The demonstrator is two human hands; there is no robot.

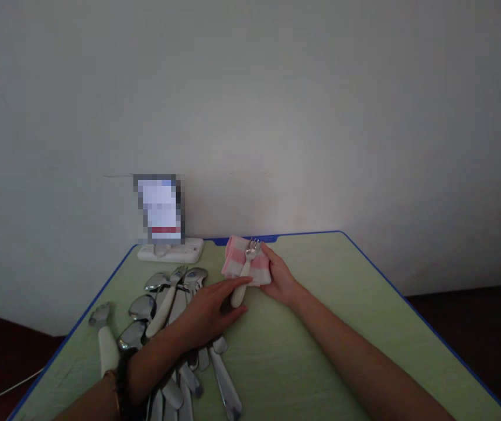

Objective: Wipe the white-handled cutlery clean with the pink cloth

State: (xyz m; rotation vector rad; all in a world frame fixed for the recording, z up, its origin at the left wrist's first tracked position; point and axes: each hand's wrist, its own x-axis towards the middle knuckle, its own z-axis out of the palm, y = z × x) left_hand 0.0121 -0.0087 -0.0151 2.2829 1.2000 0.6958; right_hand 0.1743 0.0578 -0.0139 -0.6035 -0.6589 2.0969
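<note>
Green tabletop (321, 269) separates held fork (246, 266) from right edge (403, 296).

A plain grey wall (298, 105) is stretching right across in front of me, a soft, dim light paling its middle while its outer parts are sinking into shadow. A light green table (329, 280) with blue edging (435, 330) is standing just beside it, long sides spreading toward my end. Dark reddish-brown floor (474, 327) is showing on either side, and thin white cords (7, 389) are trailing across its left part
</note>
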